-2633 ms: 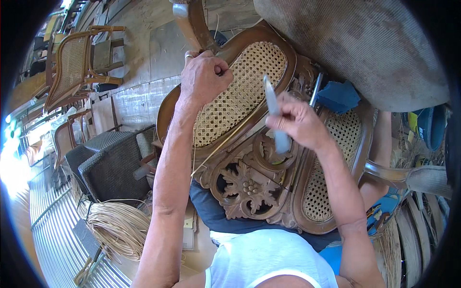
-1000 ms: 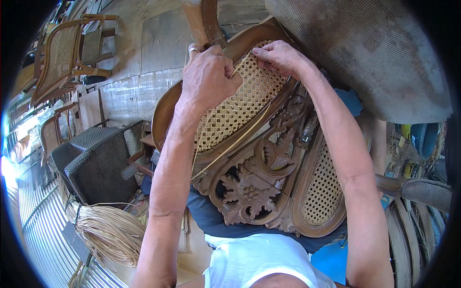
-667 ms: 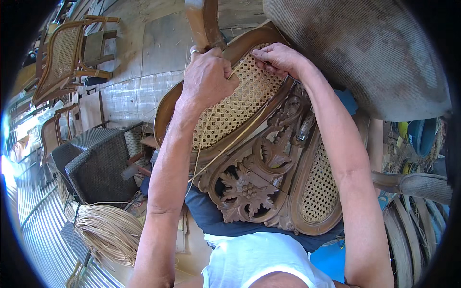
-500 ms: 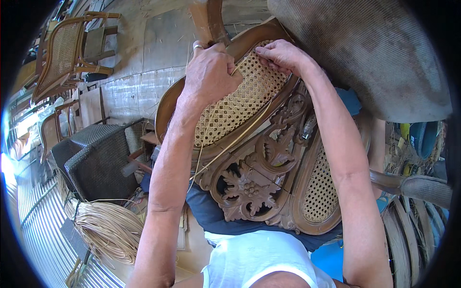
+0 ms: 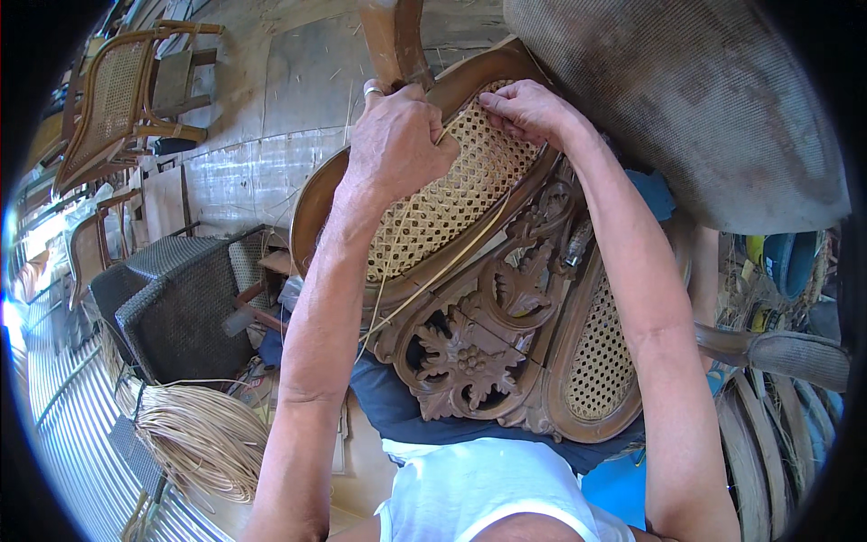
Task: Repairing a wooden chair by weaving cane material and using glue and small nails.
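Observation:
Across my lap lies a carved brown wooden chair back (image 5: 470, 357) with woven cane panels. My left hand (image 5: 402, 135) is closed at the upper left of the larger cane panel (image 5: 424, 230), gripping a thin cane strand (image 5: 444, 134). That strand runs up toward my right hand (image 5: 526, 110), whose thumb and fingers pinch at the panel's top edge, beside the wooden frame. What lies between those right fingertips is mostly hidden, though it looks like the strand. Loose cane ends (image 5: 442, 271) trail down across the panel and past my left forearm.
A coil of cane (image 5: 203, 438) lies at lower left, below a dark woven chair (image 5: 185, 307). A cane-backed chair (image 5: 113, 99) stands far left. A large worn woven surface (image 5: 695, 99) fills the upper right. A wooden leg (image 5: 393, 41) rises beyond my left hand.
Both hands stay nearly in place. My right hand has shifted very slightly down, and the loose strands below my left hand have swayed a little.

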`<state>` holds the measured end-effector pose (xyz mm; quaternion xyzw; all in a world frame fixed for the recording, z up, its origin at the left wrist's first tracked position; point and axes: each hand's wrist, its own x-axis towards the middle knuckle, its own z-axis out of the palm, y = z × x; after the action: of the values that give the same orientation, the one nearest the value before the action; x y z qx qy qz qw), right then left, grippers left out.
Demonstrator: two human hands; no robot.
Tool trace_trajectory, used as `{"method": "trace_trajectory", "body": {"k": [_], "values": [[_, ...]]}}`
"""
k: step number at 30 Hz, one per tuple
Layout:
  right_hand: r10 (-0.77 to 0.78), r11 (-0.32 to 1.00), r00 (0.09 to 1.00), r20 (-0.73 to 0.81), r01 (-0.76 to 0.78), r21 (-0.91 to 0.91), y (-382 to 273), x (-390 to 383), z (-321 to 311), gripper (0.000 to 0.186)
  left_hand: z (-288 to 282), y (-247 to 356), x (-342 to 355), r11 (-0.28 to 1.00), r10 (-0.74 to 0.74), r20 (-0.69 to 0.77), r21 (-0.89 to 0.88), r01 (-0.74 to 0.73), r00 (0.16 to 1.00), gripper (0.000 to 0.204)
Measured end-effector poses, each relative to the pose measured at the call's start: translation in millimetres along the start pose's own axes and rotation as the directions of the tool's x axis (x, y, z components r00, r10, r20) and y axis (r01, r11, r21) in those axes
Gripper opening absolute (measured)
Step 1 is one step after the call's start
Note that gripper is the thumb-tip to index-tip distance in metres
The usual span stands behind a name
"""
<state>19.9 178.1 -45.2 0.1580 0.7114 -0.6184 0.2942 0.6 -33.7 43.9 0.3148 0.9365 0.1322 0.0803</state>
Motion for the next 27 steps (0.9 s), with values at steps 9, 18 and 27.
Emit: {"method": "trace_trajectory", "body": {"k": [9,18,27], "values": [[-0.026,0.999,0.999,-0.020,0.025,-0.024,-2.7,4.8,6.1,0.043,0.4,-0.1,-0.3,1.000,-0.017,-0.005,-0.013,0.017,1.000,0.021],[-0.035,0.672,0.939,-0.342,-0.231,-0.704,-43.1,-12.1,30.2,0.041,-6.8,0.4,-2.1,0.999,-0.029,0.027,-0.026,0.030,0.999,0.023],[-0.346,0.693,0.875,-0.339,-0.006,-0.721,-7.2,-125.0,62.4,0.064,3.0,-16.8,-1.0,0.992,0.123,0.033,-0.029,-0.122,0.992,0.025]]}}
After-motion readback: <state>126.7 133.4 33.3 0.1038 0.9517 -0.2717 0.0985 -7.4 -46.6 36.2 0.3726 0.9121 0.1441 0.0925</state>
